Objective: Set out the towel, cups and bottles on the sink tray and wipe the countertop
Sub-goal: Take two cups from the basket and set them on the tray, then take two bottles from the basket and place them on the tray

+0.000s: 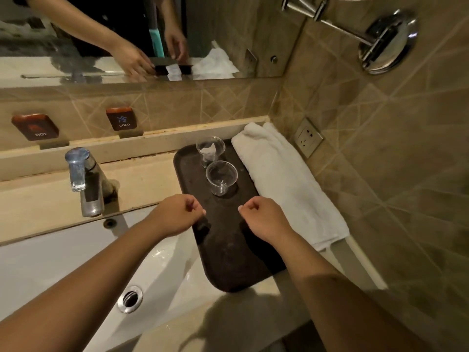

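Note:
A dark brown tray (228, 250) lies on the counter to the right of the sink. Two clear plastic cups stand on its far half: the far cup (210, 148) has something white inside, the near cup (221, 177) looks empty. A folded white towel (286, 179) lies along the tray's right edge, against the tiled wall. My left hand (177, 214) hovers over the tray's left edge and my right hand (264, 217) over its middle. Both have the fingers curled in and hold nothing. No bottles are in view.
A white sink basin (76, 262) with a chrome drain (130, 299) fills the lower left. A chrome faucet (85, 181) stands behind it. HOT (35, 127) and COLD (121, 119) signs sit on the ledge below a mirror. A wall socket (307, 138) is beside the towel.

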The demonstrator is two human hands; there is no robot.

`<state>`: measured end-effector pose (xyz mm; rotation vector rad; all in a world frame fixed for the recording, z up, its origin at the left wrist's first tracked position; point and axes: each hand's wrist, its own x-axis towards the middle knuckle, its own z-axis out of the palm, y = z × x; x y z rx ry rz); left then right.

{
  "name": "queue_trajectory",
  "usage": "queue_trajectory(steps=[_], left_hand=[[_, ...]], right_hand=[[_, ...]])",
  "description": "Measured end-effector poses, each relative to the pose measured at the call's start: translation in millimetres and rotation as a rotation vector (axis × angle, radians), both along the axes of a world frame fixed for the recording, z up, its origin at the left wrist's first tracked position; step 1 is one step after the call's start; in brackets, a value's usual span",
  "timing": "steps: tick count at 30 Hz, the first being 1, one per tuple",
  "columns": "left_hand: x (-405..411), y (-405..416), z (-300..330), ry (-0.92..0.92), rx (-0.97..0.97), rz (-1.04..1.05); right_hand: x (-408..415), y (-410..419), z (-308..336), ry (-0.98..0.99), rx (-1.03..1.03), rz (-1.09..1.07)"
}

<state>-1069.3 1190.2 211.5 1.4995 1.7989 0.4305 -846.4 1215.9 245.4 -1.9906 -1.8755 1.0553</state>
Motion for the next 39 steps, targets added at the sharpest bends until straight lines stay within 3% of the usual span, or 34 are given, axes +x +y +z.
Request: queue_trajectory(steps=[6, 13, 25, 39], left_hand=[[48.5, -51.4, 28.7, 0.204, 0.04, -0.266], [163.8, -133.1, 75.1, 0.369, 0.203, -0.631], [410.4, -370.3, 113.8, 0.384, 0.452, -1.311], [644.5, -691.6, 118.9, 0.194, 0.635, -1.997]], right_hand=[[46.6, -81.0, 33.4, -0.135, 0.063, 0.124], [143.5, -211.0, 58.6, -0.249, 0.106, 0.026], [318.6, -553.9, 70.6, -0.339, 0.078, -0.503], [407.6, -930.8, 76.3, -0.388, -0.01, -1.291]])
